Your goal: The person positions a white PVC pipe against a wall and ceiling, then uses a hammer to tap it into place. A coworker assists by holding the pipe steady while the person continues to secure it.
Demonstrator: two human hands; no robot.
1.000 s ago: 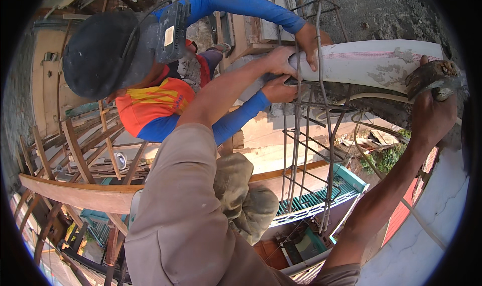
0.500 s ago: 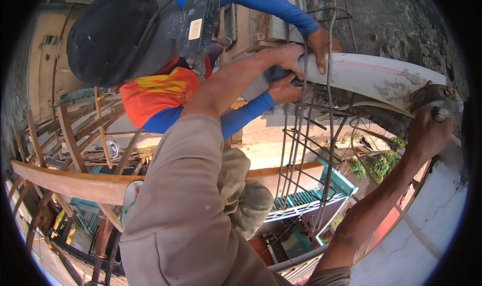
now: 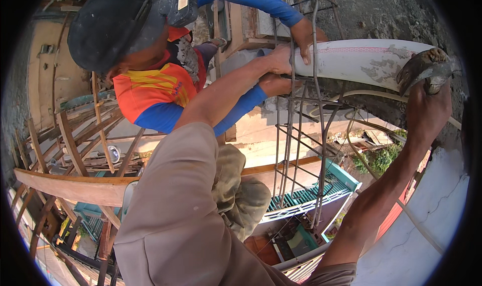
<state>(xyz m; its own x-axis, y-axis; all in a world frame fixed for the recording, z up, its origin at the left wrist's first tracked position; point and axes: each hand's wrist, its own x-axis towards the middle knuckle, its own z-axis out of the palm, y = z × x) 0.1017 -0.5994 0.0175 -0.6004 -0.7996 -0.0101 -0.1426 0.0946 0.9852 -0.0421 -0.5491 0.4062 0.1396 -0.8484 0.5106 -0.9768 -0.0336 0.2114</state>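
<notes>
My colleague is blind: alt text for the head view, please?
A person's left hand and right hand are at opposite ends of a white pipe, the right holding a dirty tool; a coworker's hand touches the pipe near steel bars.

bright daylight | ground (image 3: 255, 130) sunlit | grey wall (image 3: 381, 15) shaded | fisheye-bent edges, black corners

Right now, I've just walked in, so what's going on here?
The wearer's right hand has a dark, dirt-crusted tool, perhaps a hammer, in its grip at the right end of a white plastic pipe with grey smears. The left hand is at the pipe's left end, its grip hard to make out. A co-worker in an orange, yellow and blue shirt has one hand on the pipe nearby. The pipe runs behind thin grey steel rods.
</notes>
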